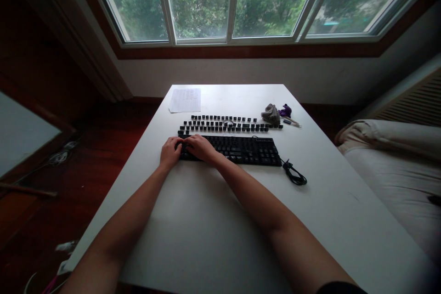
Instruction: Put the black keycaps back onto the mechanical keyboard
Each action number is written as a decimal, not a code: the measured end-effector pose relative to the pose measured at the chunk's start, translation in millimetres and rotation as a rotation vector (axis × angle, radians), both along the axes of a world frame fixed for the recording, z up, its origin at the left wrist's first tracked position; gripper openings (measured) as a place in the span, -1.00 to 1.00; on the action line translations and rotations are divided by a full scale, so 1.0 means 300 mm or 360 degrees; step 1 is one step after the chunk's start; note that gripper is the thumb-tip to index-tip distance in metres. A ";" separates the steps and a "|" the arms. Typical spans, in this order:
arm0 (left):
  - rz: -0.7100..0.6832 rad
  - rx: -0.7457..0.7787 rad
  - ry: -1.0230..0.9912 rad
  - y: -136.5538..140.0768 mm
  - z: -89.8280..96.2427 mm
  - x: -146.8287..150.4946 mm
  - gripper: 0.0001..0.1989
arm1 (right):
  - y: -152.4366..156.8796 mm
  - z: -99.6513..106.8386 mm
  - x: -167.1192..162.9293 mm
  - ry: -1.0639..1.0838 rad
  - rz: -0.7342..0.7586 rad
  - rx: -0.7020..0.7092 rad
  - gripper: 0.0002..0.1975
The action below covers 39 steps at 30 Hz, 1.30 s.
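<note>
- Left hand (170, 152) rests on the left end of the keyboard (241, 149), fingers curled down onto the keys; whether it pinches anything cannot be told, too small and dark.
- Right hand (201, 147) sits just beside the left one, at its 3 o'clock, palm down over the keyboard's left part; fingertips hidden against the black keys, grip cannot be told.
- Both hands nearly touch each other at the keyboard's left end.
- Keyboard is black and lies flat across the middle of the white table (206, 239), long side running 9 to 3 o'clock.
- Loose keycaps (227, 124) lie in rows at 12 o'clock of the keyboard, just beyond it, apart from the hands.
- Black cable (294, 174) lies coiled at the keyboard's right end, toward 4 o'clock of it, on the table.
- Grey cloth (271, 114) sits at the right end of the keycap rows, at about 1 o'clock from the keyboard's middle.
- Purple thing (285, 110) lies just beside the cloth, at its 3 o'clock; kind cannot be told.
- Sheet of paper (185, 100) lies flat near the table's far left corner, at 11 o'clock from the hands.
- Window (234, 0) spans the wall at 12 o'clock, green trees outside.
- Pale sofa (396, 165) stands at 3 o'clock of the table.
- Dark wood floor (86, 161) at 9 o'clock.
</note>
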State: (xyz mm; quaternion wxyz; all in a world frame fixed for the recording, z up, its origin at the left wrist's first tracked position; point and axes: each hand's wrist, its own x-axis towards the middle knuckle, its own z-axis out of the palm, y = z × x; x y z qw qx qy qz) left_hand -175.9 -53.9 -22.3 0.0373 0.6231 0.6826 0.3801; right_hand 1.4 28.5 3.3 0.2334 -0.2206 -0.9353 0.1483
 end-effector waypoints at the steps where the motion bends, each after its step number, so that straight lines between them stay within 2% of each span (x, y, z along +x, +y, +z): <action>1: 0.0002 -0.0009 -0.0001 -0.001 0.001 0.001 -0.75 | 0.006 0.000 0.004 0.0003 0.0015 -0.0038 -0.71; 5: 0.0008 -0.0024 -0.0014 -0.001 0.005 0.004 -0.74 | 0.026 0.000 0.015 -0.0004 0.0096 -0.0092 -0.77; 9: 0.0006 -0.0006 -0.0010 0.000 0.001 0.003 -0.73 | 0.030 -0.009 0.014 0.0063 0.0050 -0.0119 -0.79; 14: -0.0010 0.0013 -0.0028 0.002 -0.008 -0.002 -0.59 | 0.035 -0.015 0.012 0.0157 0.0029 -0.0224 -0.80; 18: 0.0011 -0.0002 -0.0043 0.001 -0.008 -0.001 -0.55 | 0.041 -0.011 0.015 0.0145 0.0056 -0.0242 -0.80; 22: 0.0005 0.0012 -0.0039 0.000 -0.005 0.001 -0.54 | 0.032 -0.005 0.010 0.0072 0.0013 -0.0175 -0.80; 32: 0.0006 0.0014 -0.0009 0.009 -0.012 -0.002 -0.56 | -0.011 0.020 -0.003 -0.0158 -0.0038 0.0152 -0.86; 39: 0.0000 0.0018 0.0011 0.009 -0.014 -0.003 -0.57 | -0.007 0.004 -0.005 -0.0087 -0.0083 0.0074 -0.83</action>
